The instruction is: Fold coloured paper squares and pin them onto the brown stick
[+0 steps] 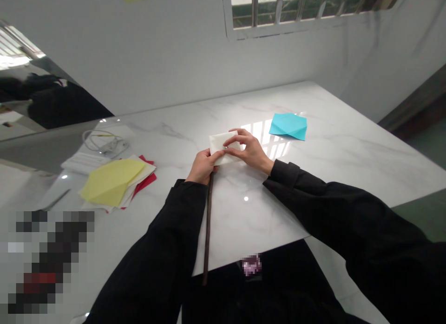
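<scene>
Folded white paper (pixel 216 144) held near the middle of a white marble table (pixel 313 143); left hand (pixel 204 166) closed, pinching the lower left corner between thumb and fingers; right hand (pixel 249 150) curved, fingertips pressed on the paper's upper right part; paper likely light, thin and easily creased, stiffest along its folds, so best held at folded edges; blue folded paper (pixel 288 126) at 2 o'clock; yellow folded paper (pixel 110 182) on white sheets (pixel 137 175) and red paper (pixel 148 179) at 8 o'clock; coiled cable (pixel 104 140) at 10 o'clock; dark narrow strip (pixel 208 226) at 6 o'clock, under the left hand.

Folded blue paper (pixel 288 126), folded yellow paper (pixel 110 182), white cable (pixel 104 142)
</scene>
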